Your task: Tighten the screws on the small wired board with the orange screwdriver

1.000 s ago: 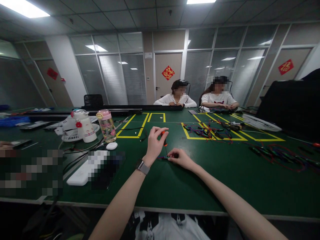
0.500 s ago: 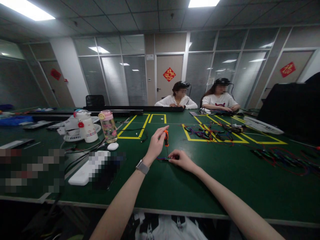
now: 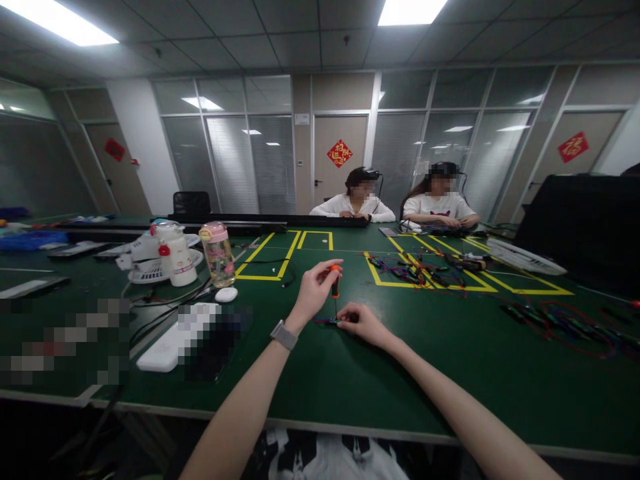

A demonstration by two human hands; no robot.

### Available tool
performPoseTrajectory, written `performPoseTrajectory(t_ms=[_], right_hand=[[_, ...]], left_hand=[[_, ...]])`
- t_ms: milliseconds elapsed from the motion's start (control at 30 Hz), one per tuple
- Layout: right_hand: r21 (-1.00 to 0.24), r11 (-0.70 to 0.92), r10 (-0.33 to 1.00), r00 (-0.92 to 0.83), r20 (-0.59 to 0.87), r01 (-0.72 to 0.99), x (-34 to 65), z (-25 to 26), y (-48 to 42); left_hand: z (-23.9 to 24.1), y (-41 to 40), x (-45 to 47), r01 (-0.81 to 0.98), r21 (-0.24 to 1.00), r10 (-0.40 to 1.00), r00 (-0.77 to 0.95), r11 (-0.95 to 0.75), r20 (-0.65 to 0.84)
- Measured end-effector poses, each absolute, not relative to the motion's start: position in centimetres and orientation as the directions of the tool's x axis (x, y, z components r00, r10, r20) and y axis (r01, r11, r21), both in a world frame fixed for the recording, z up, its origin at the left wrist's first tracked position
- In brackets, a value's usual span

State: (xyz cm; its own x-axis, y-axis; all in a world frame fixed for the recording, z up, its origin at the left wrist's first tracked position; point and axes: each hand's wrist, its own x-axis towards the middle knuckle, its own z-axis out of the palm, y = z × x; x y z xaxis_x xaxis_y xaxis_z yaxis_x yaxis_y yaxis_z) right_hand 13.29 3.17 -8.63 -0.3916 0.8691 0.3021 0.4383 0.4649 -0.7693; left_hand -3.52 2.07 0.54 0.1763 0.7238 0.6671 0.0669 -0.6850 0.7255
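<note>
My left hand, with a grey watch on the wrist, is closed on the orange-and-black handle of a screwdriver. The screwdriver stands nearly upright, its thin shaft pointing down at a small green circuit board with wires attached. Fingers of my right hand pinch the board's right end against the green table. Whether the tip sits in a screw is too small to tell.
Tangled wired boards lie inside yellow tape, with more wires at right. A pink-lidded bottle, a white jug and a white power bank stand left. Two people sit across the table.
The fingers of my left hand have shifted on the screwdriver's handle and curl more over its top. My right hand stays on the board. The view has tilted slightly.
</note>
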Motion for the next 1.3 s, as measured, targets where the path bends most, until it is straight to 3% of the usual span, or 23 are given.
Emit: performPoseTrajectory(t_ms=[200,367,567,767,967,1167,1300], right_hand=[[-0.769,0.465,0.87,-0.387,0.305,0.439,13.31,-8.71,3.26],[-0.774,0.467,0.866,-0.398,0.302,0.429,13.36,-8.85,3.37],[-0.776,0.468,0.866,-0.394,0.307,0.422,13.27,-9.0,3.48],[-0.769,0.477,0.862,-0.4,0.313,0.426,13.35,-8.94,3.44],[-0.784,0.466,0.867,-0.39,0.311,0.409,13.29,-9.12,3.53],[-0.785,0.453,0.874,-0.383,0.299,0.421,13.24,-8.87,3.35],[-0.786,0.456,0.871,-0.39,0.298,0.418,13.22,-8.74,3.25]], left_hand=[[0.61,1.75,-3.72,0.306,0.605,0.648,0.059,-0.735,0.759],[0.57,1.86,-3.62,0.119,0.695,0.705,0.17,-0.709,0.689],[0.38,1.88,-3.66,0.302,0.599,0.644,0.068,-0.741,0.762],[0.37,2.06,-3.45,0.061,0.73,0.727,0.179,-0.681,0.663],[0.52,1.59,-3.53,0.313,0.61,0.659,0.072,-0.728,0.749],[0.52,1.89,-3.46,0.066,0.736,0.731,0.199,-0.674,0.652],[0.42,1.61,-3.4,0.209,0.663,0.69,0.1,-0.719,0.717]])
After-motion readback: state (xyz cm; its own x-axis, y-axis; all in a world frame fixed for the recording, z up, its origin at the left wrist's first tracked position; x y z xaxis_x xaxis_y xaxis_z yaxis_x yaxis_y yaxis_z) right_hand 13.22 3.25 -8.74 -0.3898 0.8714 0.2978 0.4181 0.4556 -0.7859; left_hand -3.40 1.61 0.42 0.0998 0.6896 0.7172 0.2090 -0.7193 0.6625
